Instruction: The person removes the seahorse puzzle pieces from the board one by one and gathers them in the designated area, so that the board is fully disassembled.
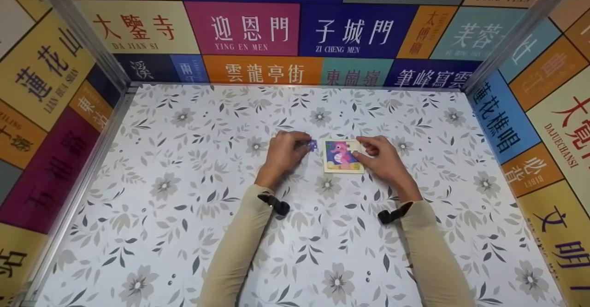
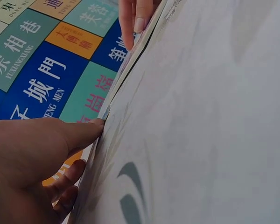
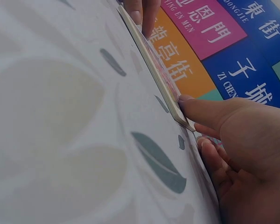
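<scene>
A small square jigsaw puzzle board (image 1: pixel 341 172) with a pale frame lies flat on the table. Its picture shows a pink seahorse, and a bare pale patch shows at its upper right. My right hand (image 1: pixel 383 158) grips the board's right edge, thumb (image 3: pixel 189 103) on the frame and the other fingers curled beside it. Just left of the board, my left hand (image 1: pixel 285 154) pinches a small purple puzzle piece (image 1: pixel 313 145) between thumb and fingertips. In the left wrist view only a sliver of that piece shows at the thumb tip (image 2: pixel 99 122).
The table (image 1: pixel 184 233) has a white cover printed with grey flowers and leaves. Panels with coloured place-name blocks (image 1: pixel 242 29) rise behind it and at both sides. Dark wrist cameras (image 1: pixel 278 205) sit on both sleeves.
</scene>
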Available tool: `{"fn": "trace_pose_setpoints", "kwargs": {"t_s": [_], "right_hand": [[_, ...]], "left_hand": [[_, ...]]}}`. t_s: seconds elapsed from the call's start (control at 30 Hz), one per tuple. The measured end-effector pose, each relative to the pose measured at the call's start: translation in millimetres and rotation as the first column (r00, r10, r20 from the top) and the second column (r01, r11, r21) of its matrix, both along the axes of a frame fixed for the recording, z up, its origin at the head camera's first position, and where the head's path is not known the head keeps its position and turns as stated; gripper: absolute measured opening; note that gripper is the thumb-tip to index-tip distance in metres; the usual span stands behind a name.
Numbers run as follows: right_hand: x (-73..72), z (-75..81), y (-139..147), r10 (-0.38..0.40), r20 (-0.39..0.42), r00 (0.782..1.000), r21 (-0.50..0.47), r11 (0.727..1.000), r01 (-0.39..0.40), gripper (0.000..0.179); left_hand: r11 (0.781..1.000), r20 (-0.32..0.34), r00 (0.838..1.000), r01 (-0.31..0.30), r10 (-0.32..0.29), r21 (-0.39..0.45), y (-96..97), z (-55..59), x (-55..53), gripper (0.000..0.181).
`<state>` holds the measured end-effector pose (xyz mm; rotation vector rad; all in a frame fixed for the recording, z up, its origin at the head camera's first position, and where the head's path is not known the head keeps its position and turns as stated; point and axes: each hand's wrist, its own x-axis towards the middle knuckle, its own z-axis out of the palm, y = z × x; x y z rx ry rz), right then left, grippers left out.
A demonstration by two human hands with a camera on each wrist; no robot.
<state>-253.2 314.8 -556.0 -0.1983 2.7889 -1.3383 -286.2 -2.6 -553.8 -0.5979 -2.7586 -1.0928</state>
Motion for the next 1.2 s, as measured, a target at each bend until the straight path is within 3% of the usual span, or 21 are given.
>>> {"fn": "trace_pose_setpoints", "kwargs": {"t_s": [0.27, 0.4, 0.57, 0.83, 1.0, 1.2], "right_hand": [[0.8, -0.2, -1, -0.007, 0.011, 1.000, 0.000, 1.000, 0.007, 0.056], [1.1, 0.1, -1, -0.003, 0.006, 1.000, 0.000, 1.000, 0.003, 0.056], [1.3, 0.0, -1, -0.001, -0.007, 1.000, 0.006, 1.000, 0.001, 0.056], [2.2, 0.6, 0, 0.003, -0.020, 1.000, -0.005, 1.000, -0.003, 0.056], [1.6, 0.2, 0, 0.006, -0.018, 1.000, -0.003, 1.000, -0.006, 0.056], [0.2, -0.1, 1, 0.000, -0.013, 1.000, 0.007, 1.000, 0.000, 0.056]], "left_hand": [[1.000, 0.006, 1.000, 0.002, -0.002, -0.015, 0.0, -0.2, -0.3, 0.027], [1.000, 0.042, 0.999, 0.009, -0.008, -0.014, -2.0, 1.5, 0.0, 0.030], [0.999, 0.089, 0.995, 0.040, -0.040, 0.002, -6.1, 6.3, 0.8, 0.036], [0.996, 0.088, 0.992, 0.095, -0.095, 0.003, -1.6, 15.7, 2.6, 0.045], [0.988, 0.080, 0.985, 0.153, -0.153, 0.007, 11.6, 21.1, 6.1, 0.043], [0.961, 0.112, 0.957, 0.256, -0.267, 0.099, 29.6, 23.3, 8.9, 0.036]]}}
